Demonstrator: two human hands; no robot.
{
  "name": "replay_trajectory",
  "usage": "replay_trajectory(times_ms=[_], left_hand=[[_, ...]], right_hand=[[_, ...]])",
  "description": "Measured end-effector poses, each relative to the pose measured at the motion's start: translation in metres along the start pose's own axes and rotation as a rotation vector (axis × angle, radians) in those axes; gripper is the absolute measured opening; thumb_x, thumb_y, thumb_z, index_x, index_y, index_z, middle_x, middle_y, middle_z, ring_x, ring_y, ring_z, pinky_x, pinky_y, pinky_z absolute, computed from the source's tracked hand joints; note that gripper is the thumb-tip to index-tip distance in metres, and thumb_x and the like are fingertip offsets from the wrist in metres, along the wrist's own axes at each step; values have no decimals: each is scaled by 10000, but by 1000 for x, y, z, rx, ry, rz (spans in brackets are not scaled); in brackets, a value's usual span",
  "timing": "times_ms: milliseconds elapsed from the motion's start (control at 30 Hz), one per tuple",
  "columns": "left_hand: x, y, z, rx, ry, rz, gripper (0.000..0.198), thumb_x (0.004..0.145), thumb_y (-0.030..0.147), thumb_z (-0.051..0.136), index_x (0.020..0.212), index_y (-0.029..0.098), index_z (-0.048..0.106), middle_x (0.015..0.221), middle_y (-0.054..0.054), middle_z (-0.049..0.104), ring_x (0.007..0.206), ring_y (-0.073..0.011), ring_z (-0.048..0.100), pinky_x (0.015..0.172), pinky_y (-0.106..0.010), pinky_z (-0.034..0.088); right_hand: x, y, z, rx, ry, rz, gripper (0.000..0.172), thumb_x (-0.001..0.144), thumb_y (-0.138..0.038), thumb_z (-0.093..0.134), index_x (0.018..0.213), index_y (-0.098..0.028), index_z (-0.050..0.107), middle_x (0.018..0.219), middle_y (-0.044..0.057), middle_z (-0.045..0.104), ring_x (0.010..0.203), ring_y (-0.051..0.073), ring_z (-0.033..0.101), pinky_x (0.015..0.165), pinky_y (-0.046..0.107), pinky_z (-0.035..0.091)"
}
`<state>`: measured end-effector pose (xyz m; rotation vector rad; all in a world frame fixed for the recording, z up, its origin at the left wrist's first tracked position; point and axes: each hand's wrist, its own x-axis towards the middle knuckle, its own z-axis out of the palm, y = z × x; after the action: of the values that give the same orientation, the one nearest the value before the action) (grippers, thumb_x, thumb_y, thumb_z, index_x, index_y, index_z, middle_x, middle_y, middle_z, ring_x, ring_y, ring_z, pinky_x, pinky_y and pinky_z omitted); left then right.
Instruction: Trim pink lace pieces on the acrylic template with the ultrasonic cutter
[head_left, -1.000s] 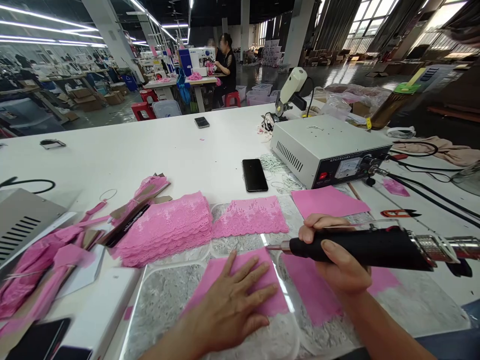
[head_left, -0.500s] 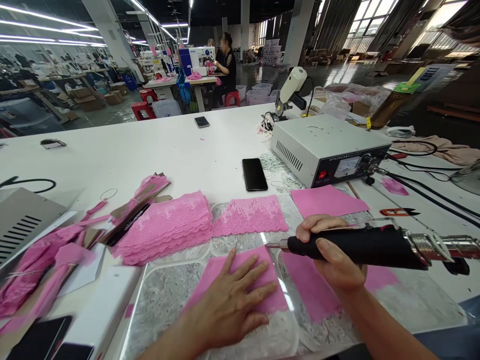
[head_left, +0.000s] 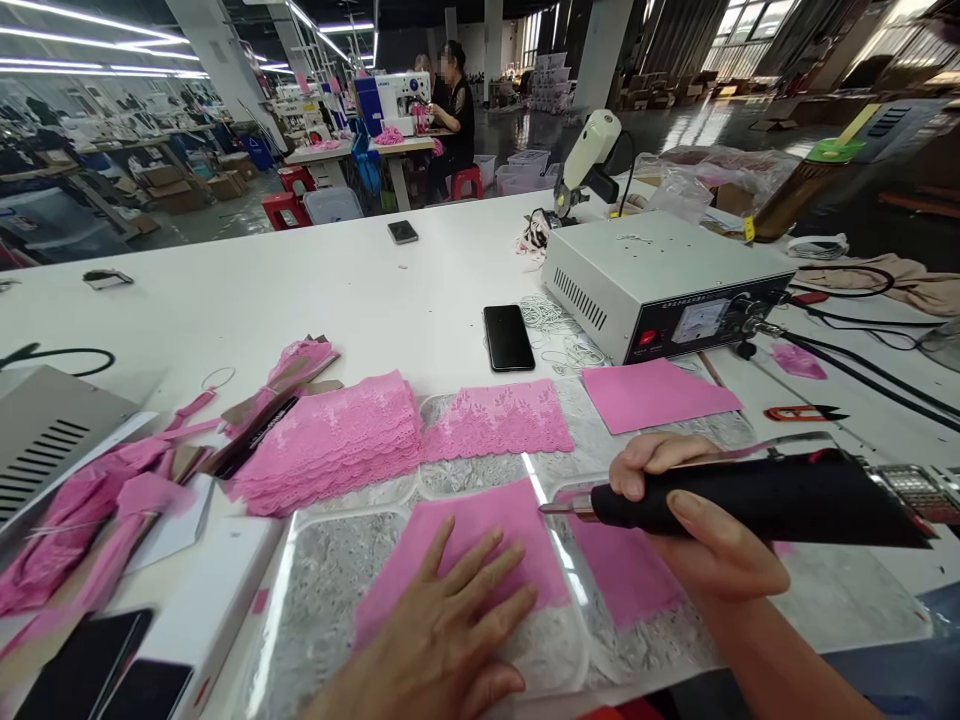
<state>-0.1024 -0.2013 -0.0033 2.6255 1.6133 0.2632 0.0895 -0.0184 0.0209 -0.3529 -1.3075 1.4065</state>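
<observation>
My left hand (head_left: 457, 625), fingers spread, lies flat on a pink fabric piece (head_left: 491, 510) on the grey marbled mat (head_left: 322, 570). My right hand (head_left: 697, 520) is wrapped round a black-handled ultrasonic tool (head_left: 780, 490) with a pointed metal tip. That tip is at the right edge of the pressed piece; I cannot tell whether it touches. Under and beside the tool lies another pink piece (head_left: 626, 575). A single pink lace piece (head_left: 502, 418) rests just beyond my left hand, with a stack of lace pieces (head_left: 330, 440) to its left.
A grey control box (head_left: 667, 280) with a meter stands at the back right, cables running right. Orange snips (head_left: 802, 413), a black phone (head_left: 508, 338) and a pink sheet (head_left: 656, 395) lie near it. Pink straps (head_left: 82, 520) and a white box (head_left: 210, 620) occupy the left. A co-worker sits far behind.
The tool in my right hand has shifted right, its tip drawn slightly right and down. My left hand has slid a little toward me, uncovering more of the pink piece.
</observation>
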Motion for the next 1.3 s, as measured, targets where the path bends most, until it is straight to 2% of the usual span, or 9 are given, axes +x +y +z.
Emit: replay_trajectory(times_ms=[167,400,667,833,933,1067,1300], left_hand=[[-4,3,1,1,30,-7,550,976,490,503,1440,206,426,1538,-60,372,1446,-274,300,1206,-564,74],[-4,3,4,-61,39,-20,569,971,449,534,1469,216,382,1514,-75,415,1457,-264,274,1202,-576,88],[-6,3,6,-35,61,-5,584,963,477,531,1462,203,395,1510,-72,419,1452,-268,284,1193,-590,50],[-15,3,3,-35,68,-39,601,971,467,516,1494,222,348,1491,-75,442,1459,-258,267,1195,-589,50],[-22,3,3,1,84,-52,595,965,455,533,1481,204,376,1488,-71,455,1455,-257,281,1202,-565,23],[-31,3,9,67,151,-37,568,965,467,521,1448,179,434,1481,-76,472,1459,-265,274,1198,-547,-48],[-40,3,17,137,169,-48,573,975,510,469,1458,204,420,1496,-60,453,1457,-268,285,1199,-555,-48]], right_hand=[[0,3,0,-17,-17,11,132,761,-308,671,833,-198,666,796,38,604,603,154,571,565,342,503],[1,1,0,-28,-68,13,98,784,-292,667,831,-206,664,774,32,604,586,150,568,549,335,503],[-4,-5,-2,0,-66,41,113,792,-299,664,857,-206,662,805,36,600,583,142,555,546,338,508],[-12,-15,-10,-33,-64,73,105,806,-307,656,864,-220,660,803,35,580,591,141,546,545,329,512],[-15,-18,-13,-70,-50,81,115,807,-328,652,866,-230,661,789,40,570,597,153,539,545,338,508],[-17,-18,-13,-82,-60,77,118,811,-337,645,870,-237,660,779,39,564,596,159,538,542,344,506],[-16,-15,-10,-79,-96,65,108,822,-318,651,877,-225,651,785,34,580,611,153,561,570,333,509]])
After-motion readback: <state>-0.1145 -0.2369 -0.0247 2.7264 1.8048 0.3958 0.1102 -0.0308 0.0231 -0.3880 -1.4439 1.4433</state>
